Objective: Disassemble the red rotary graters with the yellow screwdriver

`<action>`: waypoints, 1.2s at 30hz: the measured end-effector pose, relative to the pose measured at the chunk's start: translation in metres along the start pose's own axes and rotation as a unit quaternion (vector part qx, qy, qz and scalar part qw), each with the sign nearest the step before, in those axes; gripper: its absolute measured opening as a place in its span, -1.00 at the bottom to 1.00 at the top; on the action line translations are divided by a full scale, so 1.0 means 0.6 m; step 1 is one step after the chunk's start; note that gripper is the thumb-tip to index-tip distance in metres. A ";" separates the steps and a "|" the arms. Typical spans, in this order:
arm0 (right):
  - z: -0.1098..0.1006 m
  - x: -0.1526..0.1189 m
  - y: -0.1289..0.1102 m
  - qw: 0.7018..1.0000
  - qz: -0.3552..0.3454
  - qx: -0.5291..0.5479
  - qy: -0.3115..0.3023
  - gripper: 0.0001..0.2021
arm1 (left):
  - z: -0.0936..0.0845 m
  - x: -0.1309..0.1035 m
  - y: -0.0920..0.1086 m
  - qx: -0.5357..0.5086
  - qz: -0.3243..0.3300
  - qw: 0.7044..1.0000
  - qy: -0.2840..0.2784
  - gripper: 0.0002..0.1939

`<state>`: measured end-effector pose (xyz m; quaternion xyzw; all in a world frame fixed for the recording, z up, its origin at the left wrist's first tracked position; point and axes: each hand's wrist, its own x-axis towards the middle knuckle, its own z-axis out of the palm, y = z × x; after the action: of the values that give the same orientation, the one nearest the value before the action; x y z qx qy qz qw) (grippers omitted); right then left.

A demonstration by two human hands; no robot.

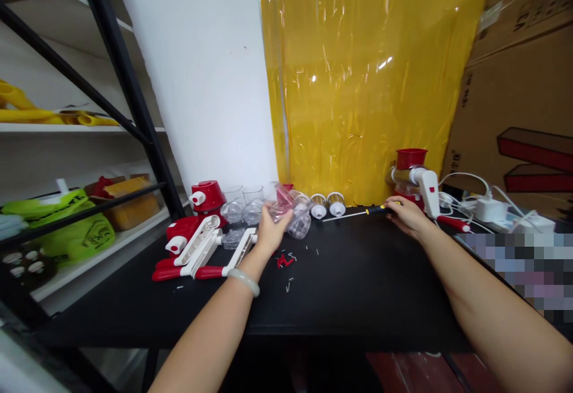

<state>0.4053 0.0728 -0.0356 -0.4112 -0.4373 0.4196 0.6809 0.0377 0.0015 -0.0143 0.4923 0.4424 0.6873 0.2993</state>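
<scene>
My left hand [272, 229], with a pale bangle on the wrist, is closed around a clear plastic part [283, 197] that looks pinkish in the middle. Beside it are another clear housing [299, 226] and two metal-sided drums [327, 205]. On the right, my right hand [405, 214] grips the yellow-and-black handle of a screwdriver [376, 209], whose shaft points left over the black table. Small red pieces [285, 261] and tiny screws or pins lie below my left hand.
White cranks with red handles [203, 249], red bases [208, 196] and clear cups [253, 196] stand left. An assembled red-and-white device [412, 175], power adapters [492, 208] and a cardboard box [514, 94] are right. A black-framed shelf [143, 106] borders the left.
</scene>
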 end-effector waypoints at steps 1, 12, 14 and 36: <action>-0.001 0.001 0.007 1.000 0.006 -0.017 0.003 -0.78 | 0.001 -0.004 0.000 0.052 0.039 0.997 -0.033 -0.39; -0.010 0.007 0.029 0.978 0.007 -0.193 -0.081 -0.75 | 0.020 -0.006 0.000 0.108 0.060 0.989 -0.084 -0.37; -0.010 0.004 0.030 0.962 0.004 -0.241 -0.126 -0.70 | 0.024 -0.006 -0.001 0.082 0.054 0.992 -0.079 -0.38; 0.276 -0.161 0.057 0.916 -0.037 -0.338 -0.213 -0.32 | 0.032 0.009 0.042 0.209 0.094 0.974 -0.002 -0.35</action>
<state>0.2167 0.0255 -0.0450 -0.5010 -0.7025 0.2986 0.4077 0.0549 0.0011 0.0130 0.5845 0.5273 0.6039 0.1252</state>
